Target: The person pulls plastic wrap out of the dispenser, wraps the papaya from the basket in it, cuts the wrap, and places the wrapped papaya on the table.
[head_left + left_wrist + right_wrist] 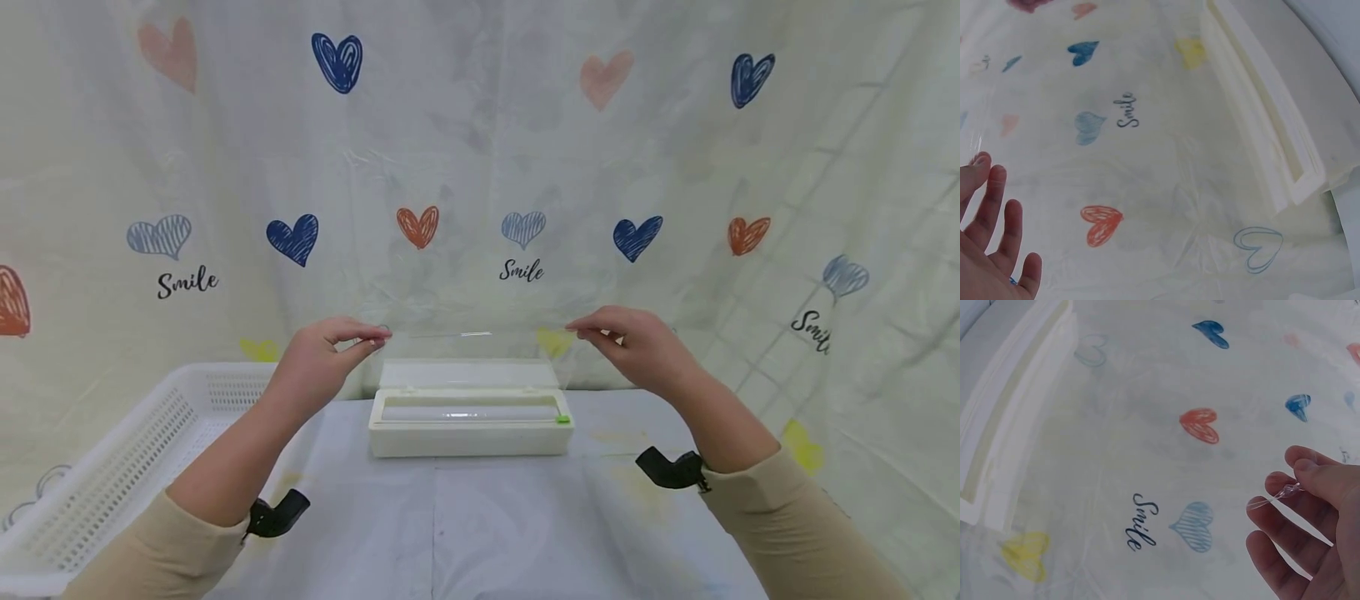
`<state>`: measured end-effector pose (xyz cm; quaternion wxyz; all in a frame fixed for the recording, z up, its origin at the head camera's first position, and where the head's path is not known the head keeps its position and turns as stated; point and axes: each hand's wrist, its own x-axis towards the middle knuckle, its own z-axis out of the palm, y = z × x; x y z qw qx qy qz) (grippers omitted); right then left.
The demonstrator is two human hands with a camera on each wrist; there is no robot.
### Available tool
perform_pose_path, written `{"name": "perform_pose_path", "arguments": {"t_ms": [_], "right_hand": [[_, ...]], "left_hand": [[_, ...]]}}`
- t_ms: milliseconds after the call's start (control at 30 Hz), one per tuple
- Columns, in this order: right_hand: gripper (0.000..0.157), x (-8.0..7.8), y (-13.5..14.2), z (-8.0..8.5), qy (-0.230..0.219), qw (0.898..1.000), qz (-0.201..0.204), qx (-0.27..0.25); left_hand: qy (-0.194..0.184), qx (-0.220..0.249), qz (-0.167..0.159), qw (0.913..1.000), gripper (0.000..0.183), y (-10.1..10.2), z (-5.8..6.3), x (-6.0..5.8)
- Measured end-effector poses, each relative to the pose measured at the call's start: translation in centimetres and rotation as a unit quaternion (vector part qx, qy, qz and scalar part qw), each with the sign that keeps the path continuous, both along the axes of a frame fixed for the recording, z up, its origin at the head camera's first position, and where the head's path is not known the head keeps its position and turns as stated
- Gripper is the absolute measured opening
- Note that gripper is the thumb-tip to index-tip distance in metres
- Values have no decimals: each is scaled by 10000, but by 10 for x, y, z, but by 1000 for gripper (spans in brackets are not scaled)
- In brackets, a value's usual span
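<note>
A sheet of clear cling film (476,335) stretches between both hands, above and behind a white cling film dispenser box (471,442). At its left corner my left hand (318,354) pinches the film between thumb and fingertips. The opposite corner is pinched by my right hand (641,346); in the right wrist view a bunched bit of film (1287,490) shows at the thumb and finger. The box stands with its lid (471,374) raised, and the film roll (468,412) lies inside. A small green piece (563,419) sits at the box's right front edge.
On the left stands a white perforated plastic basket (161,425), partly behind the left forearm. The table has a white cover (495,517). Behind it hangs a translucent curtain (465,142) printed with hearts. Each wrist wears a black camera (277,513).
</note>
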<state>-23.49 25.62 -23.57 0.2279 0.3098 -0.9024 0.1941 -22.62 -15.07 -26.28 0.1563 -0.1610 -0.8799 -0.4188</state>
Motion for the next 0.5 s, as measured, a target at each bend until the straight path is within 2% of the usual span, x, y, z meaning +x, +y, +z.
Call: {"name": "perform_pose_path", "arguments": {"t_ms": [167,300,500], "right_hand": [[26,6,1,3,220,9997,72,4],[25,11,3,-1,325,9994,60,46],[27,28,3,-15,561,9983,138,22]], "left_hand": [[182,44,-141,9997,19,-1,2,6],[210,-106,-224,9995,19,-2,1,15],[248,-309,-335,9987,17,-5,-11,38]]}}
